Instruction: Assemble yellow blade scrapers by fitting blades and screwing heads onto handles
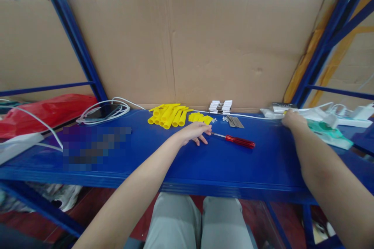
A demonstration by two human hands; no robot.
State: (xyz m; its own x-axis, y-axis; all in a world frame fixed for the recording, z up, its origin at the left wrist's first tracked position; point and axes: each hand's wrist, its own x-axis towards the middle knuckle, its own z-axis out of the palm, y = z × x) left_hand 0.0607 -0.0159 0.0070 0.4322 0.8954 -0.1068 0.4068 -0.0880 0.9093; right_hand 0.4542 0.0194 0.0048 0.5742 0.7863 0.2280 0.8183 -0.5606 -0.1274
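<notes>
My left hand [196, 133] rests over the blue shelf with its fingers apart, close to the metal tip of a red-handled screwdriver [240, 141]. Just behind it are small yellow pieces [198, 118] and a pile of yellow funnel-shaped tubes [168, 116]. My right hand [293, 120] reaches to the far right, fingers closed, with a bit of a small yellow piece showing at the fingertips. A clear plastic bag [267, 113] and a dark flat packet [283, 106] lie beside it. The rest of what it grips is hidden.
Small screws [224, 118], flat grey strips [235, 121] and stacked white pieces [220, 107] sit near the cardboard wall [210, 46]. A green package [330, 134] and power strip [350, 120] lie right. Coiled white cable [117, 114] and a red bag [52, 113] lie left.
</notes>
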